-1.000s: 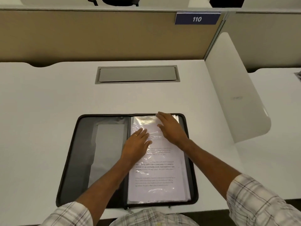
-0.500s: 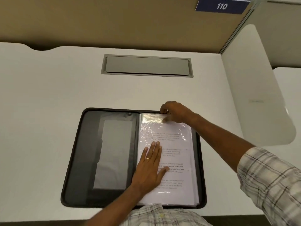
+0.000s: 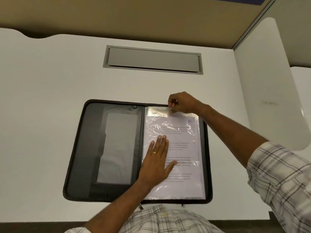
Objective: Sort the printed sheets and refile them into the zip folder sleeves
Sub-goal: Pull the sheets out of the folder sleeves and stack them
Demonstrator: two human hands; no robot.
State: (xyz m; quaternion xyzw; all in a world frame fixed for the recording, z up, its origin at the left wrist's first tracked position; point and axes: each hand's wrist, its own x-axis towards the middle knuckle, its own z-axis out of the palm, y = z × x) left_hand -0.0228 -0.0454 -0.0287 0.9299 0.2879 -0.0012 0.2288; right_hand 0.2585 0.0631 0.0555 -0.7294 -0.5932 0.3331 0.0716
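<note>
Right hand (image 3: 183, 103): moved from flat on the page to the top edge of the clear sleeve (image 3: 156, 112), pinching its lip. Left hand (image 3: 156, 162): flat, fingers together, pinning the printed sheet (image 3: 185, 140) (still sleeved). Zip folder (image 3: 94, 148): open at the near edge of the desk (image 3: 50, 115); sorting seemingly barely begun.

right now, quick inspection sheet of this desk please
surface: white desk, flat, folder near its front edge
job's things: zip folder lying open; printed sheet inside the top plastic sleeve on its right half
clutter: nothing seen
hands: left hand flat on the sleeve; right hand pinches the sleeve's top edge
cables: nothing seen; grey hatch in the desk closed
surroundings: tan partition behind, white divider on the right, blue sign cut off
</note>
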